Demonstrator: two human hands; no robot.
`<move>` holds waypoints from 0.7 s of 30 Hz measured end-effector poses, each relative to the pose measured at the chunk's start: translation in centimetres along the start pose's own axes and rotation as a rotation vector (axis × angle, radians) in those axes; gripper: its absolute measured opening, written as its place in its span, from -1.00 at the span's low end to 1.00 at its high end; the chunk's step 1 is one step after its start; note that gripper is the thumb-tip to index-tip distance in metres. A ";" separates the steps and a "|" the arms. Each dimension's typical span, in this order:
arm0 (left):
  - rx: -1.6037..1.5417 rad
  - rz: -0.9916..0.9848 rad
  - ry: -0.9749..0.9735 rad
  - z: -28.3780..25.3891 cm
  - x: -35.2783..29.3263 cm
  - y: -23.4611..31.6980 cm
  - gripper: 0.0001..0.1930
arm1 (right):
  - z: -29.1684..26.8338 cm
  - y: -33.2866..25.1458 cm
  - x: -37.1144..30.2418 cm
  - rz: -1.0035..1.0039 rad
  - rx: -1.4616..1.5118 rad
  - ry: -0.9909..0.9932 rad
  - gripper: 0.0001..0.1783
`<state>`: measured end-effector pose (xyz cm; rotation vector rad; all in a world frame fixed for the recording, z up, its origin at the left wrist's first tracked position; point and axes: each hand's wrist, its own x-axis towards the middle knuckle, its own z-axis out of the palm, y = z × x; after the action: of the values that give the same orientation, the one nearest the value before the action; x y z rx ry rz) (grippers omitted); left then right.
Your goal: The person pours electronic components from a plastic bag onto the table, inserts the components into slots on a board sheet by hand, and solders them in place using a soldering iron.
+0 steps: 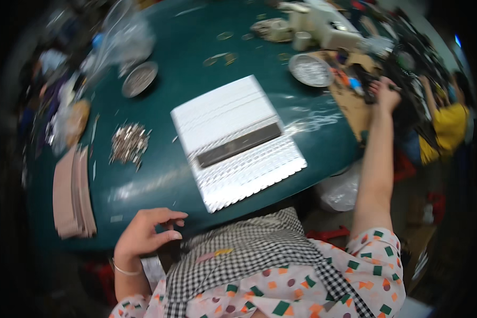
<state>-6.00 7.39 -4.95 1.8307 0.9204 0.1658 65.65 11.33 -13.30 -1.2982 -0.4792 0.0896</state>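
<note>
My left hand (149, 230) hovers at the table's near edge, thumb and fingers apart, holding nothing. My right arm stretches far out to the right. That hand (386, 95) is curled at a cluttered corner, closed around something dark and blurred that I cannot make out. Between my arms lies a white ridged sheet or set of strips (225, 114) with a scalloped near edge. A dark flat bar (240, 145) rests across it. To its left is a heap of small brownish metal-looking pieces (129, 143).
A green-topped table (164, 185) carries stacked pinkish strips (70, 196) at left. One bowl (140, 79) stands far left, another with silvery pieces (310, 71) far right. Tools lie on brown cardboard (350, 108). A person in yellow (450, 130) is at the right.
</note>
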 end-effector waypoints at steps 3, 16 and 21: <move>-0.005 -0.061 -0.048 -0.5 -3.4 -0.4 -0.54 | 0.1 -3.8 -2.1 -0.263 -0.312 0.055 -0.76; 0.461 0.600 0.042 4.5 8.7 10.4 -0.57 | -13.2 -1.5 -21.7 -0.434 -0.402 0.460 -0.62; 0.679 0.886 0.032 13.4 22.1 16.0 -0.60 | -11.4 1.7 -22.3 -0.368 -0.426 0.420 -0.56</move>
<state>24.31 9.27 -3.99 2.7837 0.0993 0.4692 50.36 -5.78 -23.47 -1.5692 -0.3763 -0.6106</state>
